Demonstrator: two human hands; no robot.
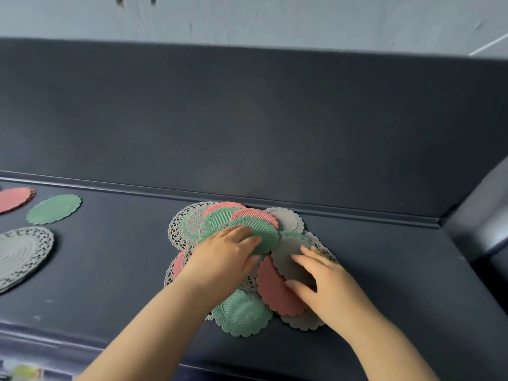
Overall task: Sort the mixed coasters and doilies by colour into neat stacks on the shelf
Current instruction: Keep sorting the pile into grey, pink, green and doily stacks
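Saw the left forearm [154, 325] and the right forearm [384, 334] nearest, rising from the lower edge toward the mixed pile [242, 312]. Found that pile at the middle of the shelf [110, 270], its far side close against the low ledge at the back.

Found the left hand [222, 259] lying flat on top of the heap, fingers straight and close together, tips resting on a green coaster [264, 235] — gripped nothing. Found the right hand [324, 281] just beside it, fingers spread and nearly straight over a grey coaster [288, 259], thumb stretched out across a dusty-red coaster [275, 287] that overlapped the grey one's near edge; pinched nothing that could be made out.

Counted green, pink and grey scalloped rounds overlapping every which way in the heap, with a pale lace doily [178, 229] showing from under its left side.

Noted three sorted lots well apart to the left — a pink stack [15, 198] cut by the frame edge, a lone green coaster [55, 209] just right of it, and nearer the front a stack of grey lace doilies [22, 254].

Made out a dark upright back panel [247, 119] behind the shelf, a pale scuffed wall [275, 17] above that, and a dark rounded shape [481, 221] at the right end, too unclear to name. Glimpsed a blurred yellowish patch [24, 372] in the bottom-left corner.
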